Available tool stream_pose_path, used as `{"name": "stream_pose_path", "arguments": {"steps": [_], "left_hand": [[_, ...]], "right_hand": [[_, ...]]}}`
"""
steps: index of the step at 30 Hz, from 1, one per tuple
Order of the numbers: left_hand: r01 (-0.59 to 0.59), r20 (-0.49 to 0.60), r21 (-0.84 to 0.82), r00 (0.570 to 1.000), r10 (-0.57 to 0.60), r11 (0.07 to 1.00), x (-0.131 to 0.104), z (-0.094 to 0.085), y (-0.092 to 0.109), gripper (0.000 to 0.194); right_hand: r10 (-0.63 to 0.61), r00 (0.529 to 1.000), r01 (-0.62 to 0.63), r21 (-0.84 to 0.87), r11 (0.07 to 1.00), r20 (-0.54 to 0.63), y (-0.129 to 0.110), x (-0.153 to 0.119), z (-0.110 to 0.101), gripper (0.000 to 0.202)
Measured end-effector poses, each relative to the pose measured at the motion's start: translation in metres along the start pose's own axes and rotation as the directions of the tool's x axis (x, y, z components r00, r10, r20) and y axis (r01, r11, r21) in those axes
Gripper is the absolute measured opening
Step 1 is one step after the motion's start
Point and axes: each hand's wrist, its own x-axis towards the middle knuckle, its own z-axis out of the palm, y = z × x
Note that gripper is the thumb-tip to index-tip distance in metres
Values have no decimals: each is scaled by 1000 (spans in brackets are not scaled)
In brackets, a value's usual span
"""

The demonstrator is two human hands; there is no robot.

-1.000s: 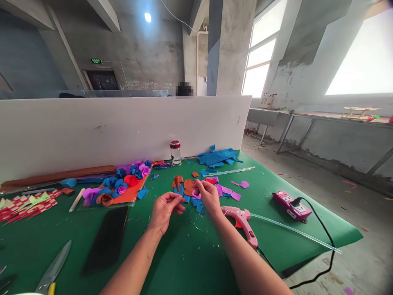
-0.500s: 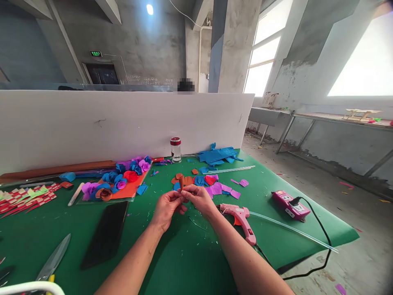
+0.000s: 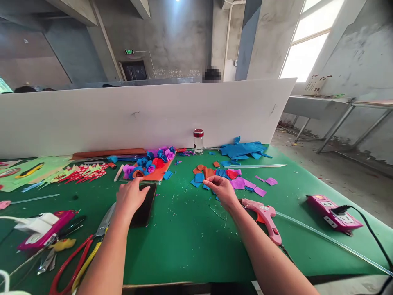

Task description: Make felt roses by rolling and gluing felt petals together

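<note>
A: What is held, in the head view?

B: A small rolled brown paper cone (image 3: 206,173) is held by the right hand (image 3: 222,189). Its low end is pinched by thumb and finger, above the green table (image 3: 184,241).

A: And the left hand (image 3: 130,196)?

B: It is open wide, with the thumb poked out. Nothing is seen to be held in it. Part of the flat black phone (image 3: 145,211) is hidden by it. Whether the phone is touched cannot be told.

A: What is put near its fingers?

B: Blue, purple, red and brown paper flowers (image 3: 158,163), bunched on a flat orange sheet (image 3: 155,176).

A: Is there a jar?

B: Yes, a clear jar with a red lid (image 3: 198,144) is stood up by the long white board (image 3: 159,114). The lid is on. What is kept inside cannot be told.

A: What else is seen?

B: Cut paper bits in blue, brown, purple and red (image 3: 239,183) are spread around the right hand's fingers. The pink glue gun (image 3: 266,217) is laid beside the right arm, with a long clear stick (image 3: 319,237) stuck in its back.
</note>
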Motion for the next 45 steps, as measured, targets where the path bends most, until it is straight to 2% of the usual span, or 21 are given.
{"name": "stream_pose_path", "arguments": {"steps": [2,4,6,9,14,25,28,30,32,33,35,37,40,41,42,43,44,45], "left_hand": [[24,92,96,995,-33,995,-3,6,-8,63],[54,136,134,988,-72,990,-8,13,-5,78],[88,142,162,984,-112,983,-14,19,4,85],[122,124,198,981,-148,973,-18,24,12,80],[167,123,218,973,-197,962,-14,30,8,67],[155,149,219,970,-190,963,-12,31,15,56],[162,163,220,966,-200,962,-10,29,16,56],[155,176,226,965,-197,962,-11,26,14,63],[118,140,234,978,-153,965,-17,23,11,74],[69,101,229,990,-94,971,-22,23,9,78],[-111,-10,181,993,115,977,-38,23,8,72],[-329,-74,64,940,333,942,-61,25,11,59],[-432,-69,-76,901,428,899,-104,21,24,41],[-495,-43,-172,868,496,852,-117,18,29,34],[-564,4,-302,805,593,768,-130,15,34,31],[-609,88,-451,697,712,652,-141,11,38,32],[-602,114,-595,593,797,533,-149,8,40,31],[-556,84,-697,564,822,453,-154,6,41,28]], "right_hand": [[-6,1000,6,12,1000,-18,-1,-1,-1,38],[-13,999,14,20,1000,-30,-1,-1,-1,36],[-15,999,16,22,1000,-40,-1,0,-2,36],[-15,998,15,9,1000,-57,0,1,-1,38],[-30,997,30,-3,1000,-71,1,2,-1,38],[-7,997,9,29,1000,-77,1,2,-1,38],[-4,998,6,30,1000,-66,2,3,-2,38],[-5,998,7,27,1000,-63,3,3,-2,38],[-6,998,8,19,1000,-65,3,3,-2,39],[-9,998,10,11,1000,-64,3,3,-2,40],[-16,998,15,-8,1000,-55,3,3,-2,41],[-25,999,24,-24,999,-41,3,2,-2,42],[-27,999,26,-47,999,-35,6,1,-3,42],[-30,999,28,-57,998,-38,7,1,-3,42],[-34,999,31,-67,997,-40,9,1,-4,42],[-40,998,36,-75,997,-43,10,1,-4,43],[-46,998,43,-81,996,-44,11,0,-5,43],[-51,998,47,-84,995,-43,12,0,-5,44]]}}
